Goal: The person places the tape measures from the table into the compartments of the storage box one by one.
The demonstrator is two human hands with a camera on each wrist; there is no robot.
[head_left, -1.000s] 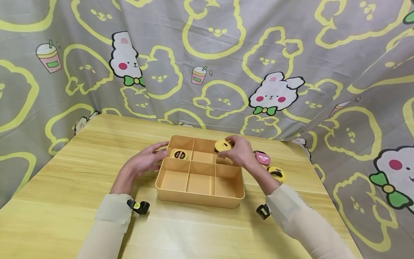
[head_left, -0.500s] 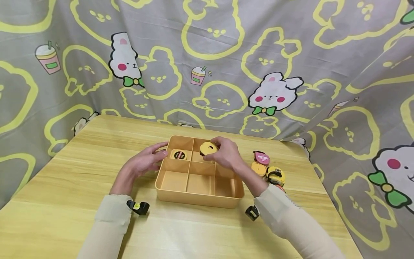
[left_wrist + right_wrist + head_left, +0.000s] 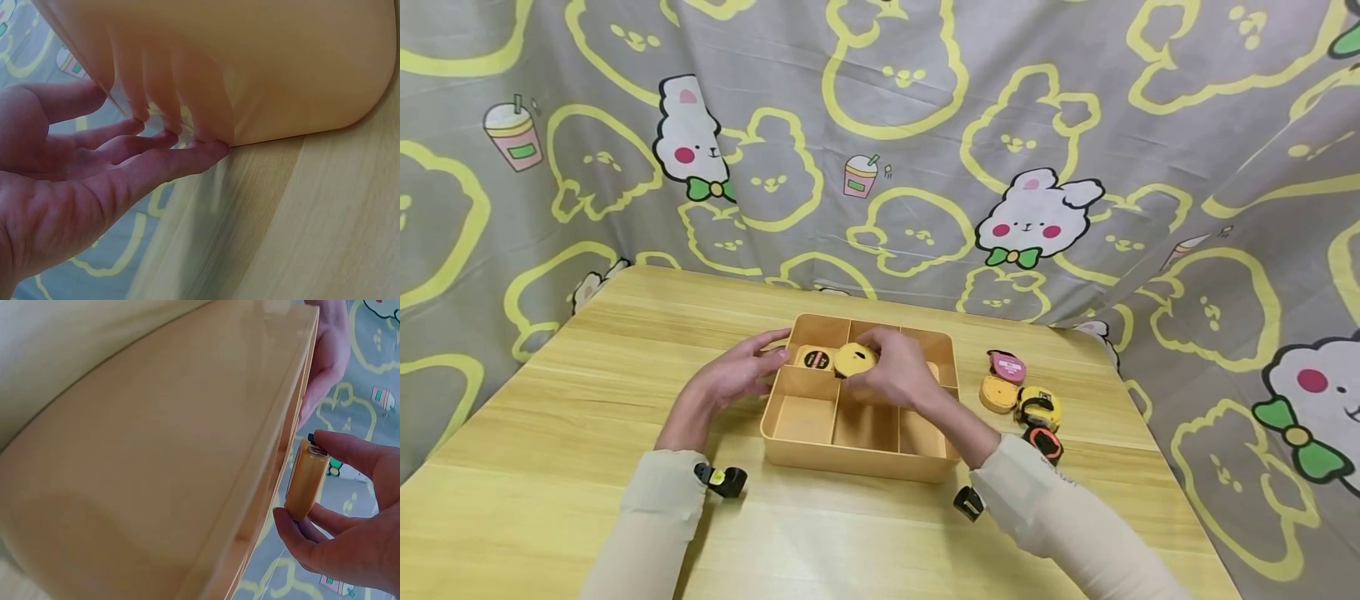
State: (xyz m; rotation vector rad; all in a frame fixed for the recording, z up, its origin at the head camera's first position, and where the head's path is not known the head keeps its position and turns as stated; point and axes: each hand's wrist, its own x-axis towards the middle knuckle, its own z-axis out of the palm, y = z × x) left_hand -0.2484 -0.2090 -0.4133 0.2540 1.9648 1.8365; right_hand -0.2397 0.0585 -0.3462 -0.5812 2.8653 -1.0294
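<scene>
My right hand [image 3: 898, 367] pinches a yellow tape measure [image 3: 855, 360] between thumb and fingers over the back middle compartment of an orange divided box [image 3: 857, 463]. In the right wrist view that tape measure [image 3: 307, 479] is seen edge-on, above the rim. A second tape measure [image 3: 816, 359], with a black round label, lies in the back left compartment. At the box's left side is my left hand [image 3: 737, 373]. In the left wrist view its fingertips [image 3: 212, 149] touch the outer wall, and the thumb is at the rim.
On the table right of the box lie a pink tape measure [image 3: 1006, 367], an orange-yellow one [image 3: 999, 394], a yellow-and-black one [image 3: 1040, 408] and a black-and-orange one [image 3: 1045, 445]. A patterned grey curtain [image 3: 917, 208] hangs behind the table [image 3: 820, 542].
My right hand has carried the yellow tape measure leftward, from the back right compartment to the back middle one. My left hand has stayed at the box's side.
</scene>
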